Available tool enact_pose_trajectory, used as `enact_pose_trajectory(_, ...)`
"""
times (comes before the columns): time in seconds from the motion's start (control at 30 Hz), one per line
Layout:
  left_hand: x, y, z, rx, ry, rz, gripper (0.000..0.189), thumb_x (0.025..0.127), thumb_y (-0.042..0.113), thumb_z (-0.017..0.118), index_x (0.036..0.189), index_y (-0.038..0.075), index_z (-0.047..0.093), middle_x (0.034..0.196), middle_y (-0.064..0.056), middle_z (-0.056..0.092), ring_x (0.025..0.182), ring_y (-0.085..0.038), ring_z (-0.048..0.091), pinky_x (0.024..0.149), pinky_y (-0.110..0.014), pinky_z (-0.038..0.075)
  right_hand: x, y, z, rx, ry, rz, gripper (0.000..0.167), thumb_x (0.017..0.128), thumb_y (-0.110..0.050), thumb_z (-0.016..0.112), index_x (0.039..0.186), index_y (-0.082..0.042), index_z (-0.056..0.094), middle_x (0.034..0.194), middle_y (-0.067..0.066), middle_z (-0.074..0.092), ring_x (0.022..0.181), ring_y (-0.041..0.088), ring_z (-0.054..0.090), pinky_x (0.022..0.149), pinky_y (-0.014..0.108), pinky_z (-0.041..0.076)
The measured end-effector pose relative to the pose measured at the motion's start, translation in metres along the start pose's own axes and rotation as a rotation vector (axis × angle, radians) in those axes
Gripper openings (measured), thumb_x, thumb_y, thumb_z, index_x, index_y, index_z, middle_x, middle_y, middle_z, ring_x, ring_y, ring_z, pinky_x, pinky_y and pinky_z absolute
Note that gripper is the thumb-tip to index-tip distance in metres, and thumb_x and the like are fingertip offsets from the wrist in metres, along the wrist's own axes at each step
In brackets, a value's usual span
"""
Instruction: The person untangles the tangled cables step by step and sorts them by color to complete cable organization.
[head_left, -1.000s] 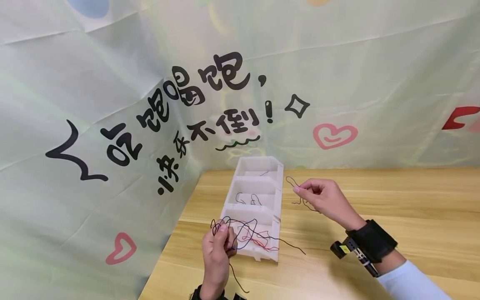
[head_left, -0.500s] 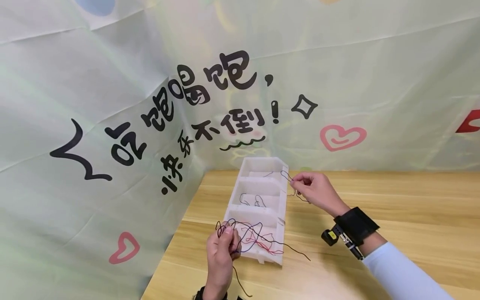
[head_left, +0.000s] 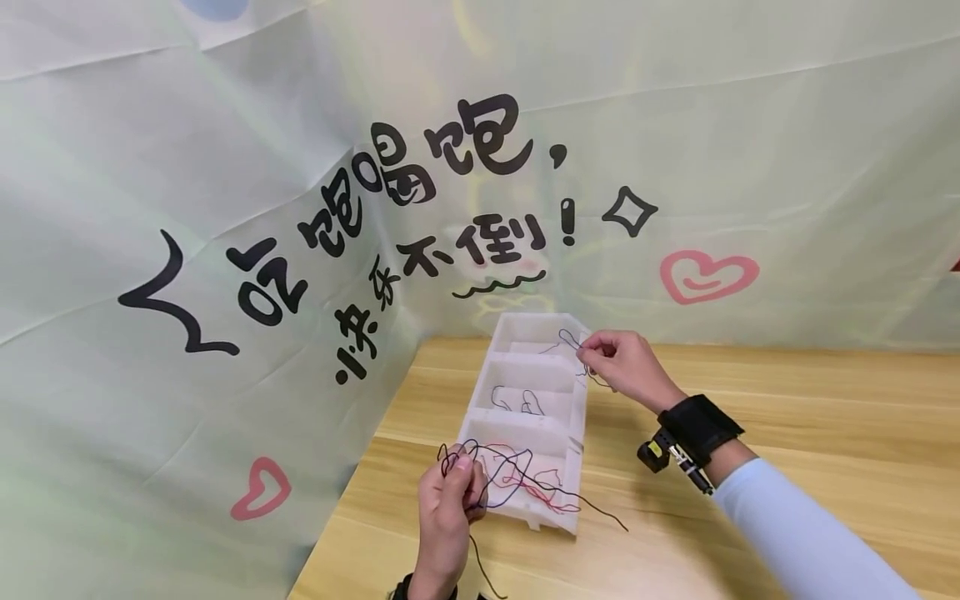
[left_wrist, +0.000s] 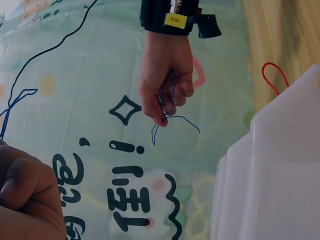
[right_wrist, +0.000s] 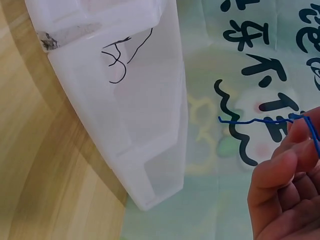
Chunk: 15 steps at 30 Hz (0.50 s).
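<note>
A white three-compartment bin (head_left: 573, 475) stands on the table by the corner. My right hand (head_left: 628, 365) pinches a thin blue wire (right_wrist: 255, 121) by the right edge of its far compartment. Over the front compartment, my left hand (head_left: 448, 508) grips a tangle of dark wires; one long black wire (head_left: 604, 511) trails past the bin's right side. Red wires (head_left: 555, 504) lie in the front compartment beneath the tangle. Several dark wires (head_left: 531, 402) rest in the middle compartment, and a short dark wire (head_left: 549, 348) is in the far one. Palms hide part of the held wires.
A pale printed cloth (head_left: 750, 167) with black lettering and pink hearts hangs behind and to the left, close to the bin. The wooden table (head_left: 840, 433) extends to the right.
My right hand has moved left with the blue wire, from beside the bin to the far compartment's right edge. The left hand keeps its grip at about the same place by the bin.
</note>
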<state>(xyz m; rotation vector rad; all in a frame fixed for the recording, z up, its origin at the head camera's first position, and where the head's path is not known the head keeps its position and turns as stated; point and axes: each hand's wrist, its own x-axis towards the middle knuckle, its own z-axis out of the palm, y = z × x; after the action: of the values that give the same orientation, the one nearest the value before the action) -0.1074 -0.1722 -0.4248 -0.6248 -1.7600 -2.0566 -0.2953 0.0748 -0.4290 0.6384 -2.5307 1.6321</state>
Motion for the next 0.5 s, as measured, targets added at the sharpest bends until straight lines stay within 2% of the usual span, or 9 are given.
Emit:
enact_pose_trajectory(0.13,0.003,0.004,-0.002,0.023,0.005,-0.005,0.039,0.105,-0.001,0.031,0.066,0.003,0.034,0.057,-0.013,0.025,0.044,-0.023,0.021,0.037,-0.023,0.021,0.013,-0.001,0.003,-0.018,0.029,-0.031,0.015,0.099,-0.02,0.066,0.101,-0.007,0.074,0.078,0.007,0.063,0.058,0.021,0.054,0.051,0.03,0.047)
enact_pose_trajectory(0.33,-0.001,0.009,-0.002,0.046,0.059,-0.082,0.039,0.104,0.001,0.034,0.065,0.001,0.035,0.057,-0.014,0.026,0.046,-0.022,0.022,0.038,-0.025,0.02,0.042,0.001,0.016,-0.062,0.057,-0.109,0.016,0.098,-0.017,0.067,0.101,-0.004,0.075,0.083,0.006,0.067,0.069,0.022,0.055,0.061,0.032,0.045)
enact_pose_trajectory(0.43,-0.005,0.01,0.0,0.051,0.092,-0.124,0.039,0.104,0.003,0.035,0.066,0.0,0.035,0.057,-0.014,0.027,0.047,-0.027,0.021,0.038,-0.028,0.019,0.059,0.002,0.025,-0.12,0.068,-0.122,0.02,0.1,-0.015,0.065,0.108,0.001,0.073,0.092,0.013,0.071,0.081,0.029,0.062,0.072,0.04,0.05)
enact_pose_trajectory(0.5,-0.008,0.011,0.001,0.055,0.101,-0.137,0.039,0.104,0.004,0.036,0.066,-0.001,0.035,0.057,-0.015,0.028,0.047,-0.03,0.02,0.037,-0.029,0.019,0.067,0.002,0.03,-0.168,0.042,-0.094,0.027,0.102,-0.015,0.061,0.119,0.004,0.07,0.105,0.02,0.071,0.097,0.037,0.064,0.083,0.047,0.051)
